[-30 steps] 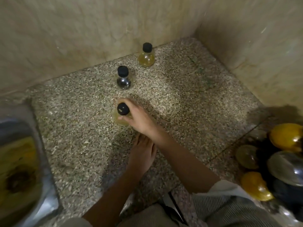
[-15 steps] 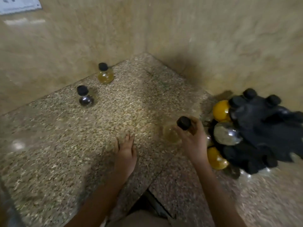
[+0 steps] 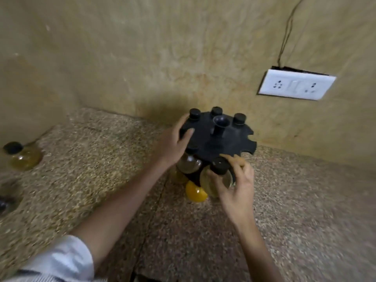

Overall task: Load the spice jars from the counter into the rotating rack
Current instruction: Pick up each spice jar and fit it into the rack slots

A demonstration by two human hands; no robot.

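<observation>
A yellow jar (image 3: pixel 24 157) stands far left on the table (image 3: pixel 101 159). The left hand (image 3: pixel 173 145) curls its fingers over the rack (image 3: pixel 221 139) rim: best to brace it. The right hand (image 3: pixel 238 188) pinches the clear jar (image 3: pixel 215 180) just beside a front notch; slide its neck in level.

White switch-and-socket plate (image 3: pixel 297 84) on the beige wall (image 3: pixel 142 47), thin wire (image 3: pixel 284 42) above it.

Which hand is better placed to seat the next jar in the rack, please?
Right: the right hand holds a jar at the near edge of the rack, by open notches; the left hand grips its top.
</observation>
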